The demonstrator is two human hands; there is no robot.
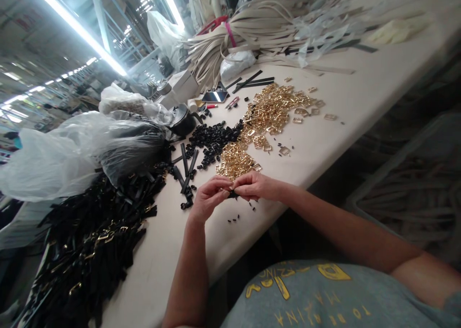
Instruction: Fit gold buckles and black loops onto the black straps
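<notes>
My left hand and my right hand meet over the near part of the table, fingertips pinched together. Between them they grip a small black piece, mostly covered by the fingers, so its exact kind cannot be made out. Just beyond my fingers lies a small heap of gold-coloured metal buckles. A larger pile of the same buckles spreads further back. To its left are many small black loops. Short black straps lie left of the heap, and tiny black bits are scattered near my wrists.
Black straps with gold buckles are heaped at the left, below plastic bags. A black pot, a phone and bundled beige strips stand or lie further back. The table edge runs diagonally at right. A person is behind.
</notes>
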